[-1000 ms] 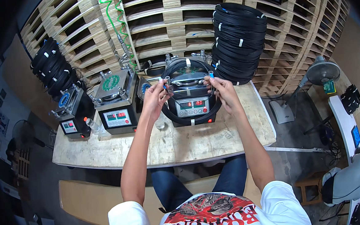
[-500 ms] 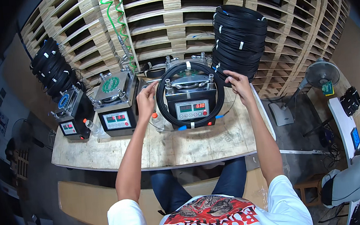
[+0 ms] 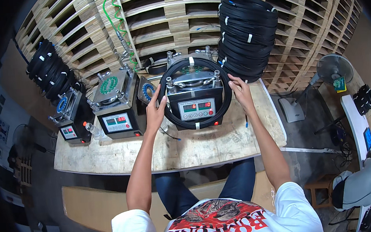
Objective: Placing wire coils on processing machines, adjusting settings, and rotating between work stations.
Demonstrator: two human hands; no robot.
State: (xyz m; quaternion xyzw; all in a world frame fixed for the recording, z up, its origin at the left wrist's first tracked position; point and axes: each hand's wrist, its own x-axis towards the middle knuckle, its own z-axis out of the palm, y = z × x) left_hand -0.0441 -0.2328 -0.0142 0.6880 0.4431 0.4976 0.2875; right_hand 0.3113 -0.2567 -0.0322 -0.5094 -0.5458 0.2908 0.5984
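A coil of black cable (image 3: 197, 125) stands upright in front of a polishing machine (image 3: 195, 96), whose lit panel shows through the ring. White ties bind it at top and bottom. My left hand (image 3: 154, 115) grips the ring's left side between thumb and fingers. On the opposite side my right hand (image 3: 242, 95) is closed on the ring, its thumb and fingertips at the edge. A loose cable end (image 3: 172, 137) with a blue tip lies on the table below my left hand. Another blue-tipped end (image 3: 246, 124) hangs beside my right wrist.
Two similar machines (image 3: 117, 122) (image 3: 72, 132) stand to the left, with a small orange-capped bottle (image 3: 91, 128) between them. Tall stacks of cable coils (image 3: 249, 41) (image 3: 49, 72) rise at the back. Wooden pallets (image 3: 160, 20) line the rear. A fan (image 3: 333, 71) and a seated person (image 3: 357, 185) are at right.
Both hands have come down and inward onto the coil's sides, from being apart from it. The blue-tipped cable ends have dropped lower and outward. My view has shifted slightly.
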